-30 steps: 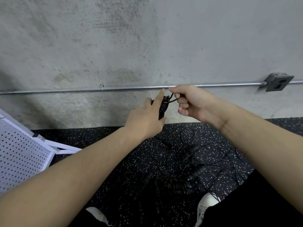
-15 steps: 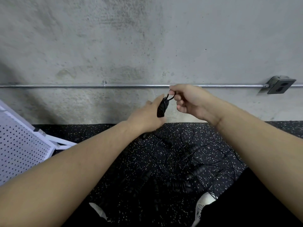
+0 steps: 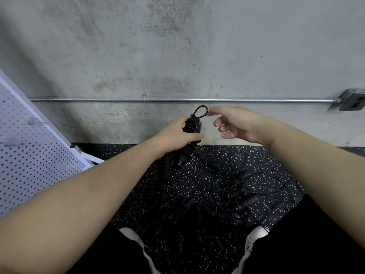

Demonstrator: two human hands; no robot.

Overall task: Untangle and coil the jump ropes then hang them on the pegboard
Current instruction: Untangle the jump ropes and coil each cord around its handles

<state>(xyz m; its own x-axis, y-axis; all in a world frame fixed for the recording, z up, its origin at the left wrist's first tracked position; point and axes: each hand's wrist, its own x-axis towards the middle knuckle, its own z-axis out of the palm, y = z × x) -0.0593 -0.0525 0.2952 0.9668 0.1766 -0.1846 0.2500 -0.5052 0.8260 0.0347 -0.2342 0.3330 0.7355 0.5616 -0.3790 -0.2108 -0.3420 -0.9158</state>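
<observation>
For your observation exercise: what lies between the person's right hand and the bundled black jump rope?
Head view: only bare grey concrete wall shows between the right hand and the bundled black jump rope, gripped by the left hand.

Setting reads to me as a gym or its storage corner: black rubber floor with white flecks, bare concrete wall, exposed metal conduit running to an outlet box, white pegboard leaning at left, jump ropes tangled on floor.
</observation>
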